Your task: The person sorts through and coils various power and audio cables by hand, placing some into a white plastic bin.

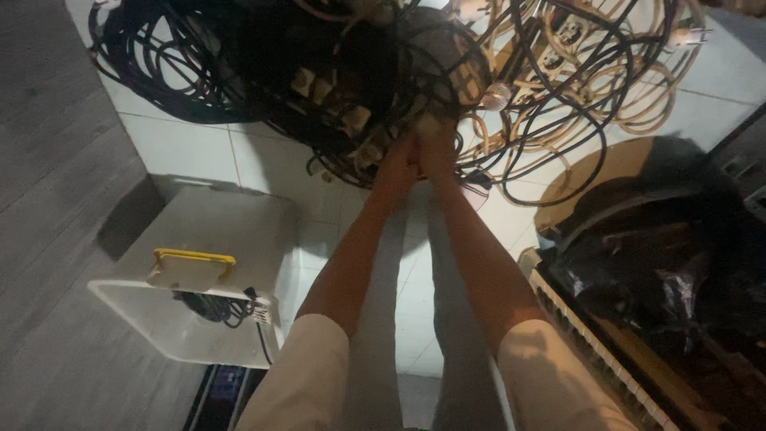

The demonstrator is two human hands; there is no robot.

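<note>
Dense cable tangle (335, 72) ahead, white bin (191, 263) left, dark crate (662, 271) right; bare tiles (183, 148) between.

A white tiled floor (183, 148) carries a heap of black cables (239, 72), cream cables (590, 72) and a clear plastic bin (199, 263).

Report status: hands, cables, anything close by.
Left hand and right hand pressed together in the cable tangle; grip unclear. Black and cream cords intertwined. White bin sits left, dark bags right.
</note>
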